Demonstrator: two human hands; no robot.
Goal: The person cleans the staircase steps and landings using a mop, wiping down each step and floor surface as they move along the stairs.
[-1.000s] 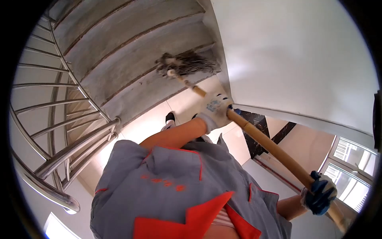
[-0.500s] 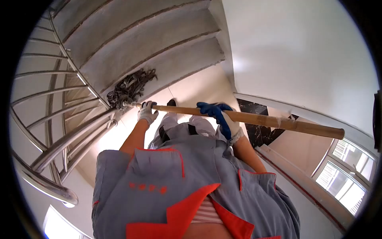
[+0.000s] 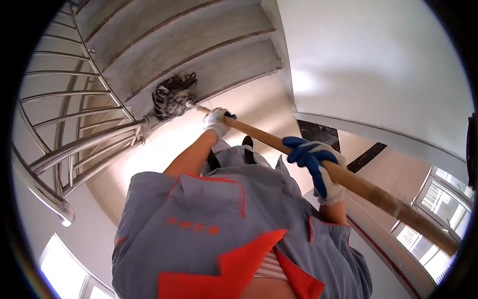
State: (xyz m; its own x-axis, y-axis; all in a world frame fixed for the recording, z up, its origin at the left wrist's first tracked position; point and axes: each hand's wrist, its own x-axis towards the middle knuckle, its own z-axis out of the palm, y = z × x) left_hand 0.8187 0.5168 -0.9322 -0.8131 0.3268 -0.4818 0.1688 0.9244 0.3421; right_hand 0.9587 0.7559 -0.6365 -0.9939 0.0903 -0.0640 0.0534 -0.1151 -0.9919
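A long wooden mop handle (image 3: 259, 133) runs from the upper left down to the lower right. Its dark, stringy mop head (image 3: 172, 97) lies on the lowest grey step, near the railing end. My left hand (image 3: 218, 122), in a white glove, is closed round the handle just behind the mop head. Farther up the handle, my right hand (image 3: 318, 167), in a white and blue glove, wraps round the thicker part. The handle's far end (image 3: 438, 236) sticks out beyond my right hand.
Curved concrete stairs (image 3: 199, 40) rise at the top. A steel railing (image 3: 84, 144) bends along the left. On the right stand a white wall (image 3: 373, 65) and a window (image 3: 438, 209). Light tiles (image 3: 254, 102) cover the floor, with black tiles (image 3: 366, 157) at the right.
The mop head went left along the step to the railing, then slightly right and up. My right hand slid down the handle, then moved right and lower as the handle tilted.
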